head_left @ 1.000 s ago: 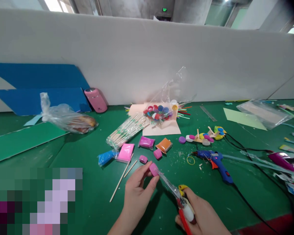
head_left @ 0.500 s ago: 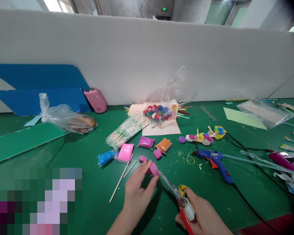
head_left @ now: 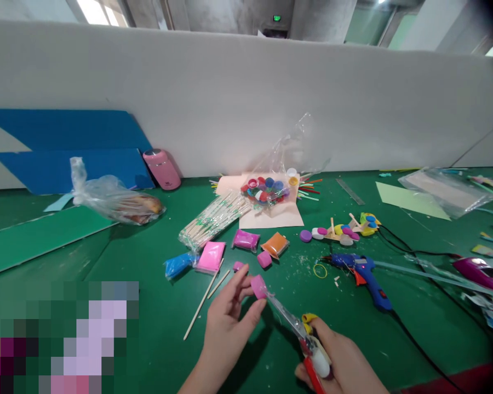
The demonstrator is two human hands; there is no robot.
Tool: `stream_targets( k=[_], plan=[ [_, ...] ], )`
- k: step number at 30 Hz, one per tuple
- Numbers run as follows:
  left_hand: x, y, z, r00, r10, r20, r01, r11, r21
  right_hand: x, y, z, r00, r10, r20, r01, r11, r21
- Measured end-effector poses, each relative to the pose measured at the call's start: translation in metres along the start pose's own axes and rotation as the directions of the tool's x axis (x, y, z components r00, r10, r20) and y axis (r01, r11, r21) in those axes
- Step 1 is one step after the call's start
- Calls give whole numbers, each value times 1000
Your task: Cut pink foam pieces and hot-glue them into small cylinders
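My left hand [head_left: 232, 314] has its fingers apart beside a pink bottle cap [head_left: 258, 287]. The thumb tip lies close under the cap; contact is hard to tell. That cap sits at the tip of the long blades of red-handled scissors [head_left: 290, 317]. Around the scissors my right hand [head_left: 340, 355] is closed. A white cap [head_left: 321, 363] and a curved yellow piece [head_left: 309, 318] show by its fingers, perhaps on the same pale piece; the palm hides the rest. Beyond my left hand lie another pink cap [head_left: 264, 259] and two wooden sticks [head_left: 201, 309].
A blue glue gun [head_left: 365, 268] with its cord lies to the right. Behind it stands a row of joined caps and sticks [head_left: 345, 231]. Packets of pink [head_left: 211, 256], blue and orange clay, bundled sticks [head_left: 213, 219] and a bag of caps [head_left: 267, 191] lie ahead. The lower left is pixelated.
The fingers of my left hand have loosened from their pinch on the pink cap, with the index finger lifting away. The cap stays at the blade tip; my right hand has barely shifted.
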State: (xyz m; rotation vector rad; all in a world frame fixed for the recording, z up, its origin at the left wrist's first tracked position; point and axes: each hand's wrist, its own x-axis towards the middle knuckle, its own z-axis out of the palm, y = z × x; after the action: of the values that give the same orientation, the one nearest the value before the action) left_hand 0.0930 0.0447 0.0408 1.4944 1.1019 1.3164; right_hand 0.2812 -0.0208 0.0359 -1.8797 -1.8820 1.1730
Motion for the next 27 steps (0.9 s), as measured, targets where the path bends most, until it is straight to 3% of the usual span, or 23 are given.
stream_targets(
  k=[3, 5, 9, 13, 27],
  plan=[
    [3, 8, -1, 989, -113, 95, 125, 984, -127, -1, -1, -3, 1000, -15, -25, 14, 999, -37],
    [3, 10, -2, 986, -121, 112, 133, 984, -115, -2, -2, -4, 1000, -11, -21, 10, 998, -57],
    [1, 7, -1, 999, -4, 46, 1, 997, 77, -3, 1, -3, 1000, -24, -11, 23, 997, -69],
    [-3, 1, 1, 994, 95, 47, -103, 970, 220, -4, 4, 1, 999, -42, -24, 40, 996, -74],
    [-5, 2, 5, 989, 143, 49, -151, 937, 316, -1, 3, 1, 1000, 16, 27, -14, 999, -49]
  ],
)
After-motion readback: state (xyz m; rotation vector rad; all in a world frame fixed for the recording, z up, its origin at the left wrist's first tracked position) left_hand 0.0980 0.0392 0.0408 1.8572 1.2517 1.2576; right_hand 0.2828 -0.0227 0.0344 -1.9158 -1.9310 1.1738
